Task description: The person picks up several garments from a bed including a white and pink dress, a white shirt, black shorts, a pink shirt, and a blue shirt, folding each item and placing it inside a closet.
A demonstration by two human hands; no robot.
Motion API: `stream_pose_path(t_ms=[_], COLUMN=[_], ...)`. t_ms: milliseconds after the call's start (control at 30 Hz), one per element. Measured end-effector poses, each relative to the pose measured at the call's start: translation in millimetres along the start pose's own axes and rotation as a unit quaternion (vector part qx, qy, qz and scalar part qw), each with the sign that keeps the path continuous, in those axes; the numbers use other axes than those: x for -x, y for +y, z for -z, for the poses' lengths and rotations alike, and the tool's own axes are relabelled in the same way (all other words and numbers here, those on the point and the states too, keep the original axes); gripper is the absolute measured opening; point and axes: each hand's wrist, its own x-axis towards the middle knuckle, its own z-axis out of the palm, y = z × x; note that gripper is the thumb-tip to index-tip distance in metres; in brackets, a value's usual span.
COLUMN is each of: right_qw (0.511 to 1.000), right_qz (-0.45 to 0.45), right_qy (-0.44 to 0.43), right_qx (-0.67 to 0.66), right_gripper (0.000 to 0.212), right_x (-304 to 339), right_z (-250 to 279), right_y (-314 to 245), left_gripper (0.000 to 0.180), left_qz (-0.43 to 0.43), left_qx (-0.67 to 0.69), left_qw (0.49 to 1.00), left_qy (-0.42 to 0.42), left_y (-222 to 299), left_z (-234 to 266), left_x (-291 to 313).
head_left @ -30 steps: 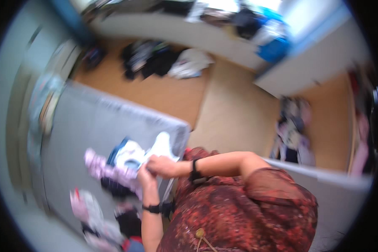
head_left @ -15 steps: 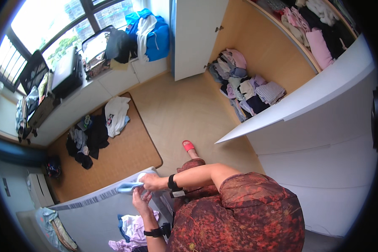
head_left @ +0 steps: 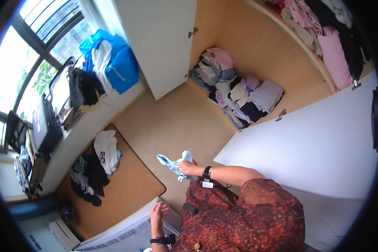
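Observation:
In front of my body, my right hand grips a small light blue garment by its middle. The cloth hangs bunched, with loose ends spreading to either side of my fingers; what kind of garment it is I cannot tell. My left hand is raised near the corner of the grey-white mattress, palm up with fingers apart and nothing in it. Ahead and to the right, piles of folded clothes lie on the floor of the open wooden wardrobe.
White wardrobe doors stand open on both sides. Left, a brown mat bears a white shirt and dark clothes. A blue bag and open suitcases rest along the window ledge. More clothes fill the upper shelf.
My view has turned toward the wardrobe. Both hands held the light blue garment over the mattress; now my left hand has let go, and my right has carried it forward and rightward.

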Motion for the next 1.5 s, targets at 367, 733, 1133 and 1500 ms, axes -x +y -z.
stream_pose_path(t_ms=[367, 733, 1133, 1500], right_qw=[0.988, 0.902, 0.840, 0.914], right_qz=[-0.122, -0.184, -0.057, -0.057], right_qy=[0.028, 0.279, 0.404, -0.361], right_qx=[0.091, 0.273, 0.357, 0.176], right_gripper=[0.027, 0.012, 0.025, 0.031], right_x=[-40, -75, -163, -66], right_z=[132, 359, 444, 35], right_y=[18, 61, 21, 24], left_gripper=[0.025, 0.024, 0.024, 0.025], left_qz=[-0.062, 0.037, -0.004, 0.007], left_qx=[-0.125, -0.195, -0.187, -0.053], left_qw=[0.990, 0.980, 0.982, 0.996], left_qy=[-0.014, -0.001, 0.016, 0.076], left_y=[98, 87, 108, -2], left_z=[-70, -71, -77, 14], left_x=[-74, -102, -111, -67])
